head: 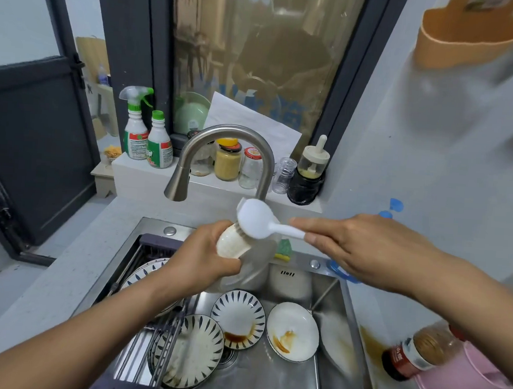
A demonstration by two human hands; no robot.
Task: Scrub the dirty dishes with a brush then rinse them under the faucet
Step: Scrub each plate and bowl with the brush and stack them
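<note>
Early in the job, I'd say. My left hand grips a ribbed cream cup, lying on its side above the far end of the sink. My right hand pinches the handle of the white brush btwn thumb & fingers, bristles touching the cup's mouth. So scrubbing is under way on one item. Rinse not done: no water visible from the faucet just beyond.

Left to do, in the basin:
- patterned plate, centre, w/ brown sauce
- white dish to its right, smeared
- near plate, partly under the wire rack on the left

A tipped sauce bottle & a brown spill lie on the right counter near my right forearm, so it could get knocked. Sponge at the far rim. There's a blurred clear thing below the cup; can't tell what.
</note>
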